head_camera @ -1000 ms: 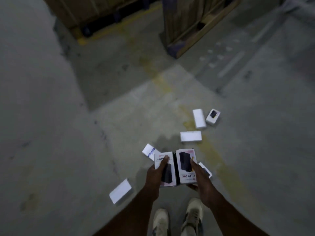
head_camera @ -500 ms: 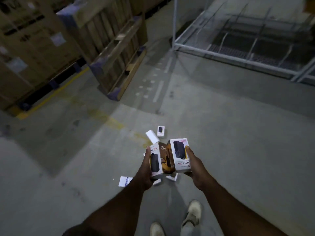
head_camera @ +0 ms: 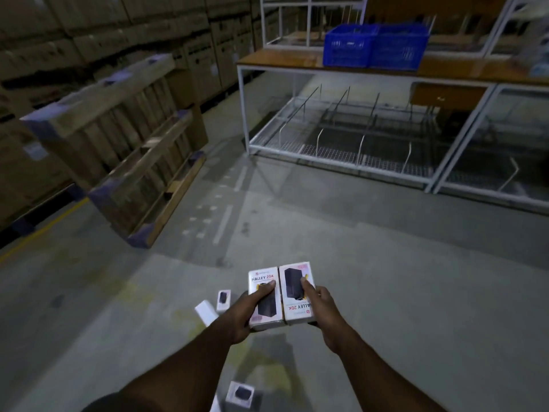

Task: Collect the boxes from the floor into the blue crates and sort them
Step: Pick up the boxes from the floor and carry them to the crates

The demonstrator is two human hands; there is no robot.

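Note:
My left hand (head_camera: 248, 312) grips a white box (head_camera: 265, 298) printed "HALLEY 20K", thumb across its face. My right hand (head_camera: 319, 304) holds a second, matching box (head_camera: 297, 292) pressed side by side against the first, turned the other way round. Both boxes are held flat at waist height over the concrete floor. Two blue crates (head_camera: 375, 46) stand side by side on a wooden-topped table far ahead to the right. Three small white boxes remain on the floor: one (head_camera: 223, 300) and another (head_camera: 205, 312) left of my hands, a third (head_camera: 240, 394) below them.
The table's white metal frame (head_camera: 242, 105) has a wire shelf with dividers (head_camera: 341, 144) underneath. A wooden pallet (head_camera: 127, 150) leans upright on the left, with stacked cardboard cartons (head_camera: 89, 28) behind it. A yellow floor line (head_camera: 44, 227) runs at the far left.
My view has lifted from the floor to the table and blue crates. The two boxes in my hands went from angled apart to flat and side by side.

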